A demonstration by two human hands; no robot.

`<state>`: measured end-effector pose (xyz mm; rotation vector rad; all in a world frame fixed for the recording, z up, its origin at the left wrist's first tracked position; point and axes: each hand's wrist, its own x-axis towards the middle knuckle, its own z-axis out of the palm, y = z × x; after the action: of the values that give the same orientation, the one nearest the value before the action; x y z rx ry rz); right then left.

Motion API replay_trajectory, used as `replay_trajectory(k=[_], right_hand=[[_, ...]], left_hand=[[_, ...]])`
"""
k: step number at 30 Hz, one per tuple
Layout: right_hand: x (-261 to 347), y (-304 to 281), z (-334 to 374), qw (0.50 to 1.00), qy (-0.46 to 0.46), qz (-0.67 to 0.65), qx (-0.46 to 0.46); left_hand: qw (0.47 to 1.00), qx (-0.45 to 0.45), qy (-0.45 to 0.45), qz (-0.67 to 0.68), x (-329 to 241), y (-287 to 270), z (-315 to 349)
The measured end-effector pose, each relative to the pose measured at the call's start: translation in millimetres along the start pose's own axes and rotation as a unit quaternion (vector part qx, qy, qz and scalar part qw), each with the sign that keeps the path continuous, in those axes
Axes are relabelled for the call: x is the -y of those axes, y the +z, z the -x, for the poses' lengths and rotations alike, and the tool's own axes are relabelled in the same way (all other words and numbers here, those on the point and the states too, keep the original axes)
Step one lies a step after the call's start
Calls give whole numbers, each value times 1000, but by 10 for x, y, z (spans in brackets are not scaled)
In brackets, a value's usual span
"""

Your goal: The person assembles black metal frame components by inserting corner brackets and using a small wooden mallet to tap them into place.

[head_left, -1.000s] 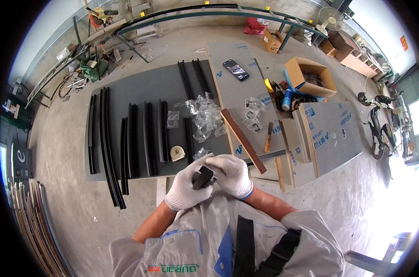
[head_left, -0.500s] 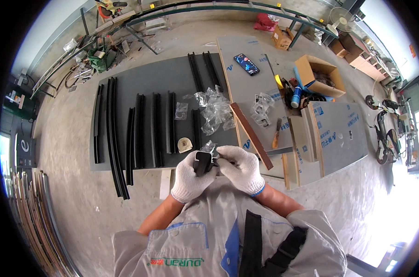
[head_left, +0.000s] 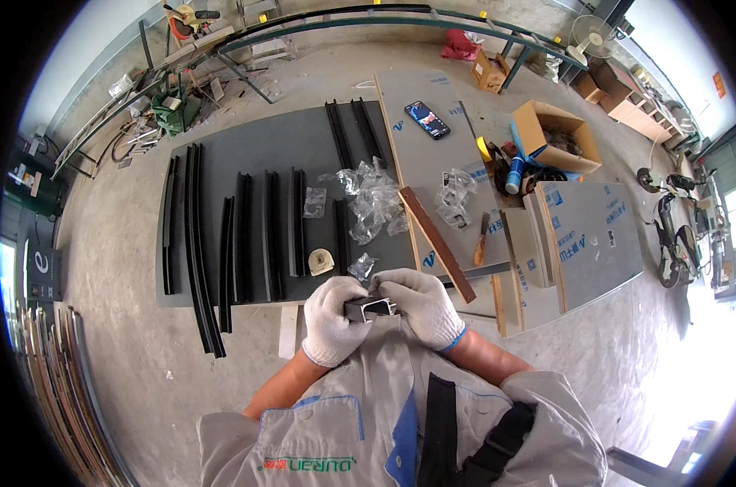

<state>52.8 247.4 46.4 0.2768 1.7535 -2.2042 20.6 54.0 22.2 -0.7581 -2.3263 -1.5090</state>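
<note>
In my gloved left hand (head_left: 333, 319) is a short dark metal profile (head_left: 376, 308), its hollow end with bright cut edges turned to the right. My gloved right hand (head_left: 421, 304) is closed at that end, fingertips pressed together by its upper edge. A small silvery bit shows there, but the fingers hide what they pinch. Just beyond my hands, a small clear plastic bag (head_left: 362, 266) lies on the dark grey board (head_left: 222, 122). A cream-coloured roundish piece (head_left: 321, 261) sits left of the bag.
Several long black profiles (head_left: 242, 235) lie lengthwise on the board. Crumpled clear bags (head_left: 374, 203) are heaped near its middle. To the right are a brown bar (head_left: 438, 243), a phone (head_left: 427, 119), a brown-handled tool (head_left: 482, 239), stacked panels (head_left: 595, 235) and a cardboard box (head_left: 559, 138).
The short profile has been turned in my left hand, so its cut end now faces right. My right hand has shifted slightly against that end. The whole view has moved a little.
</note>
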Motion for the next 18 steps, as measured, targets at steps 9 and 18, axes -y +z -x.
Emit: replay_trajectory(k=[9,18], right_hand=[[-31,-68,-31,995,-16,-59,83],[375,-77,295,896,-359,260,1]], left_hand=[[996,51,-70,4,-107,-149,-72],[938,236,-244,67,-395,-569,50]])
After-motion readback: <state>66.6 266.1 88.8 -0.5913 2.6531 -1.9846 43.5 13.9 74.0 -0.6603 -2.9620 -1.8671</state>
